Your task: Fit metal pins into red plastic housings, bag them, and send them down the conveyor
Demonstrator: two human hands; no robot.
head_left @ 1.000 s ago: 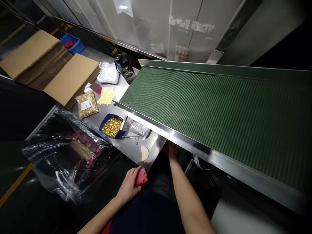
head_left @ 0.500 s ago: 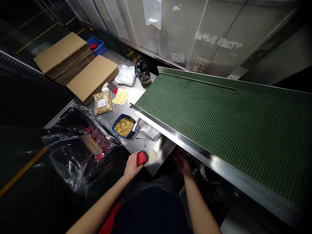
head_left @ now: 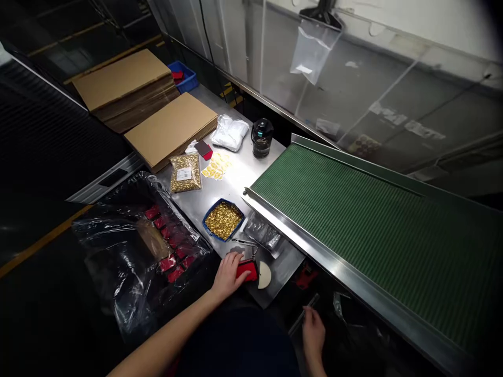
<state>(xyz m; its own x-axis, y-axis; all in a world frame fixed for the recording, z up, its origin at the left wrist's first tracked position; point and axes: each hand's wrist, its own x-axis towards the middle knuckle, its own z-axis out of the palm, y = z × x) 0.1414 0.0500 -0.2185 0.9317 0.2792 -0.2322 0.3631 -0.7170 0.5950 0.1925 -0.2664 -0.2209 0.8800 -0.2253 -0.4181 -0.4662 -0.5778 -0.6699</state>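
My left hand (head_left: 228, 275) grips a small red pouch (head_left: 247, 269) and rests it on the near corner of the steel table (head_left: 243, 178), beside a pale round disc (head_left: 264, 275). Down in the dark under the conveyor's edge, my right hand (head_left: 313, 329) hovers with its fingers loosely apart and nothing in them. A red object (head_left: 305, 275) lies in the shadow just above that hand. A blue tray of gold pieces (head_left: 223, 220) sits right behind the pouch.
A green conveyor belt (head_left: 377, 230) runs off to the right. A plastic-lined box of red pouches (head_left: 173, 251) stands at my left. Further back lie a bag of gold pieces (head_left: 185, 173), yellow stickers (head_left: 216, 165), a dark jar (head_left: 261, 138), a white bag (head_left: 230, 132) and flat cardboard (head_left: 171, 128).
My left hand brought the red pouch up from my lap onto the table corner. My right hand drew back from under the conveyor edge, leaving the red object there. The view shifted.
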